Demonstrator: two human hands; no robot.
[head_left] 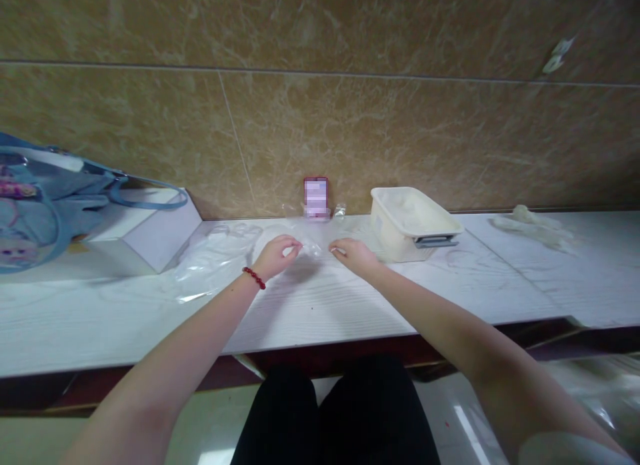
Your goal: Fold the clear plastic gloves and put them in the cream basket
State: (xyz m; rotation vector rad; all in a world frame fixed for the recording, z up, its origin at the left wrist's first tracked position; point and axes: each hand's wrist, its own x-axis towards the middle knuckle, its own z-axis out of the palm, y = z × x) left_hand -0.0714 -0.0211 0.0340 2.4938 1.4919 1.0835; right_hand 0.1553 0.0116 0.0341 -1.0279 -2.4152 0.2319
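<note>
Both my hands rest on a white table (320,305), a little apart. My left hand (277,254), with a red bead bracelet at the wrist, is curled with its fingers pinched on a small clear plastic bag (311,246). My right hand (353,254) is also curled, fingertips pinched near the same clear bag's right side; what it grips is too small to make out. A pile of clear plastic bags (213,262) lies just left of my left hand.
A white tub (411,222) on a small scale stands right of my right hand. A phone (316,197) leans against the brown tiled wall. A white box (150,233) and a blue bag (40,198) sit at the left. Pale gloves (537,226) lie far right.
</note>
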